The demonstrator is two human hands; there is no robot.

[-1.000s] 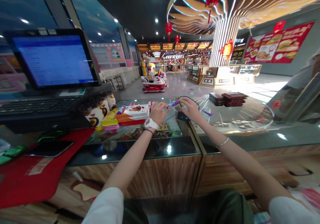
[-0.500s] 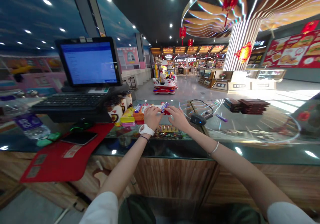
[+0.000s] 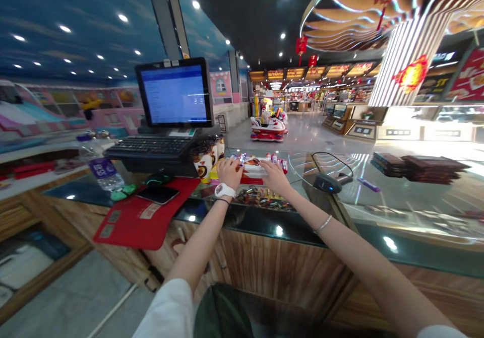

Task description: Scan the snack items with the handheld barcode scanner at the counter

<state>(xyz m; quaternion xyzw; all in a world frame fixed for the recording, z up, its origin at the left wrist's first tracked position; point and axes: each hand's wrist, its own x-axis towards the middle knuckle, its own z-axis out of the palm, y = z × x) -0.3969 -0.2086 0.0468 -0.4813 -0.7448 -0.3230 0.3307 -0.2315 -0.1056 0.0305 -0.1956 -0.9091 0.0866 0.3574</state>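
My left hand (image 3: 230, 173), with a white watch (image 3: 224, 191) on its wrist, has its fingers curled at a small purple-and-white wrapped item (image 3: 242, 158). Just right of it, my right hand (image 3: 275, 177) reaches with bent fingers to a white-and-red box (image 3: 253, 172) lying between the hands on the glass counter. What its fingertips hold, if anything, is too small to tell. Small red-and-white packs (image 3: 282, 163) stand behind my right hand. A yellow box (image 3: 214, 173) shows partly at the left of my left hand.
Left are a monitor (image 3: 176, 95), keyboard (image 3: 149, 147), patterned cups (image 3: 204, 157), phone (image 3: 158, 194) on a red mat (image 3: 151, 222), and a water bottle (image 3: 106, 172). Right are a black scanner (image 3: 327, 183) with a cable, a purple stick (image 3: 368, 185) and stacked dark packs (image 3: 431, 168).
The view has turned left. My hands have moved apart, showing the white-and-red box between them, and the purple item is now beside my left hand only.
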